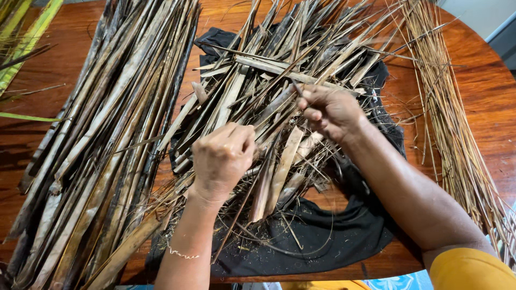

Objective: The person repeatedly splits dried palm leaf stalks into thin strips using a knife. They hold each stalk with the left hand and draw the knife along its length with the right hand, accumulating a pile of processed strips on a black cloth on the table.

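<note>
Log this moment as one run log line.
left hand: gripping dried leaf strips | right hand: pinching thin strip | under: black cloth

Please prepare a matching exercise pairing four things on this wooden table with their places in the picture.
Things:
1. wide bundle of dark dried leaf strips
2. sheaf of thin straw-coloured midribs
3. black cloth
4. fresh green leaf blades

Places:
A. top left corner
B. along the right side
C. spread under the middle pile, by both hands
D. along the left side, running top to bottom

Pairs: 1-D, 2-B, 3-C, 4-A
</note>
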